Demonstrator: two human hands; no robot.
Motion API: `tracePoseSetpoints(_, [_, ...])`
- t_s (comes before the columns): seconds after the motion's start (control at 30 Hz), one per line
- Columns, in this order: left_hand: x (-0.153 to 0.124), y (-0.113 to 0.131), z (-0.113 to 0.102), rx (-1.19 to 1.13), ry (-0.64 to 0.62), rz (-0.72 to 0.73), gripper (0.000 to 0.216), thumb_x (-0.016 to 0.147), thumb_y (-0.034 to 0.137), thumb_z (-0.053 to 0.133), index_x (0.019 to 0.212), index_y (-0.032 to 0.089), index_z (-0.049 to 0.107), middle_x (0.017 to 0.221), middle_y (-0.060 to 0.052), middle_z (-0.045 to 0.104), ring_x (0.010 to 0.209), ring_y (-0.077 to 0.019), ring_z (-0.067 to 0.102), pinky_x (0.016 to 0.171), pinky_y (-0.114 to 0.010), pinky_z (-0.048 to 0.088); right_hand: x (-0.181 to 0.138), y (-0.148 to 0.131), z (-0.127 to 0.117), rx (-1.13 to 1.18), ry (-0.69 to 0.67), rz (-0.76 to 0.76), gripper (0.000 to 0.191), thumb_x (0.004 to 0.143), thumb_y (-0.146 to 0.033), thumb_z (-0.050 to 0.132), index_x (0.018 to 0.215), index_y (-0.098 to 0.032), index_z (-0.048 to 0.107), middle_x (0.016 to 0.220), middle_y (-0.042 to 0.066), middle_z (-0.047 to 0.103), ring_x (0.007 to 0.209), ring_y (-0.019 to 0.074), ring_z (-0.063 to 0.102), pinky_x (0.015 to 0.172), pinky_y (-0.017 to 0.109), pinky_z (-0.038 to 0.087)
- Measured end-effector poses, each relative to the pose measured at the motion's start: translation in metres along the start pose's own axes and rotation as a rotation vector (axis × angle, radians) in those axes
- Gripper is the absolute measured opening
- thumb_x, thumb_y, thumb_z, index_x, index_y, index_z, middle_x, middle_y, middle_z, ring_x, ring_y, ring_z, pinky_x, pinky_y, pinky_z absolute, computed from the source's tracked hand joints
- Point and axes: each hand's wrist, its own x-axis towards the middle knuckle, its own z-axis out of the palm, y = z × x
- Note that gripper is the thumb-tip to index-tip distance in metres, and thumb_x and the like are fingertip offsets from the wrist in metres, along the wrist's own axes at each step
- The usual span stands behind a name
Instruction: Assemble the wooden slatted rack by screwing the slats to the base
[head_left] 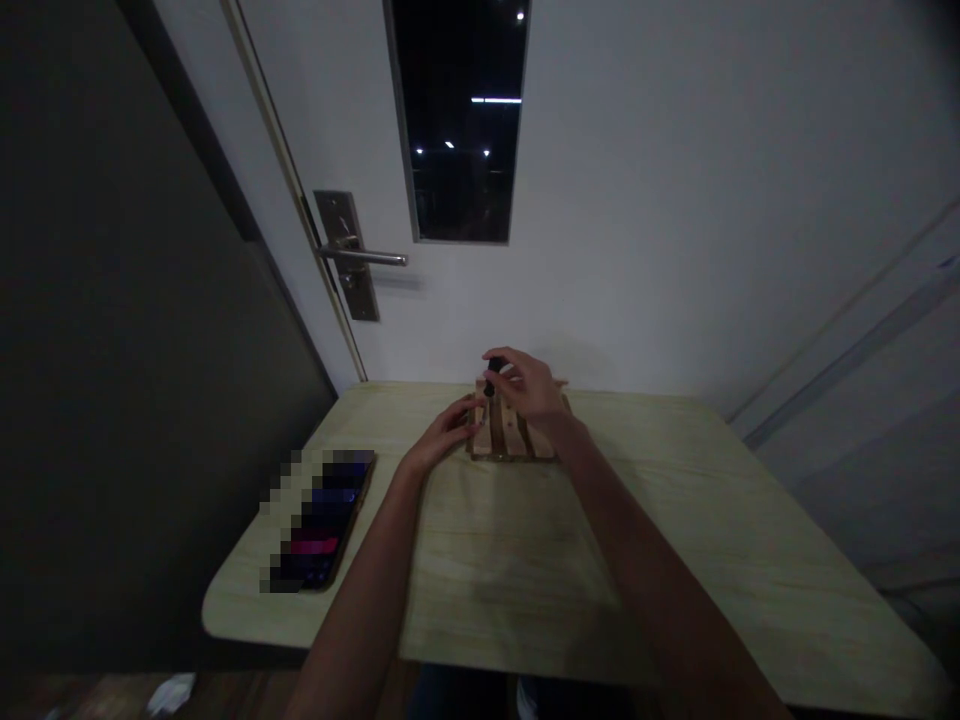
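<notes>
A small slatted wooden pallet point(516, 435) lies near the back edge of the table, with gaps between its pale slats. My right hand point(525, 385) is above it, thumb and fingers closed round a short black-handled screwdriver point(491, 378) held upright over the left slat. The screwdriver's tip is too dim to make out. At the pallet's left edge, my left hand point(444, 435) grips the side, its fingertips on the left slat close below the screwdriver. My right hand and wrist hide part of the pallet's right side.
The light wooden table point(510, 560) butts against a white door with a metal lever handle point(367, 257) and a dark window point(461, 130). On the table's left lies a phone point(330, 520), partly pixelated. A dark panel point(135, 380) stands along the left.
</notes>
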Motion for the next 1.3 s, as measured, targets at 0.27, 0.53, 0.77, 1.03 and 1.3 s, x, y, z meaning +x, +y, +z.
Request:
tracePoseSetpoints(0.27, [-0.002,0.002,0.006,-0.124,-0.002,-0.059,0.052,0.067,0.024,0.072,0.117,0.019,0.060,0.139,-0.010,0.047,0.131,-0.0287,0.039,0.111,-0.044,0.025,0.003,-0.001,-0.006,0.069,-0.067,0.000,0.029,0.086,-0.028,0.050,0.114,-0.022,0.056,0.105,0.007,0.063,0.075,0.0134,0.063,0.067,0.029,0.056])
tracePoseSetpoints(0.53, [-0.001,-0.002,0.003,-0.105,-0.001,-0.054,0.055,0.069,0.024,0.071,0.122,0.019,0.056,0.137,-0.010,0.049,0.128,-0.0288,0.043,0.110,-0.044,0.028,0.008,0.002,-0.007,-0.015,-0.006,-0.028,0.024,0.084,-0.030,0.055,0.103,-0.018,0.062,0.101,0.008,0.062,0.073,0.0129,0.061,0.063,0.027,0.056])
tracePoseSetpoints(0.77, [-0.001,-0.003,0.003,-0.080,-0.005,-0.027,0.055,0.069,0.025,0.070,0.122,0.020,0.056,0.138,-0.010,0.048,0.129,-0.0283,0.042,0.110,-0.044,0.028,0.007,-0.006,-0.011,0.049,-0.138,0.003,0.030,0.086,-0.023,0.050,0.115,-0.021,0.056,0.095,0.004,0.065,0.072,0.0124,0.062,0.066,0.028,0.055])
tracePoseSetpoints(1.03, [-0.001,0.001,0.004,-0.067,0.022,-0.043,0.055,0.068,0.028,0.072,0.120,0.018,0.058,0.135,-0.011,0.051,0.129,-0.0291,0.042,0.110,-0.044,0.027,0.010,-0.007,-0.008,-0.036,-0.130,-0.039,0.021,0.084,-0.026,0.056,0.102,-0.020,0.064,0.097,0.006,0.066,0.074,0.0129,0.060,0.070,0.029,0.053])
tracePoseSetpoints(1.3, [0.001,-0.005,0.002,-0.089,0.001,-0.053,0.055,0.070,0.028,0.070,0.122,0.017,0.056,0.137,-0.011,0.049,0.129,-0.0287,0.041,0.109,-0.043,0.029,0.008,-0.016,-0.010,0.052,-0.182,0.018,0.029,0.085,-0.022,0.050,0.113,-0.020,0.060,0.107,0.007,0.063,0.079,0.0131,0.063,0.069,0.028,0.055])
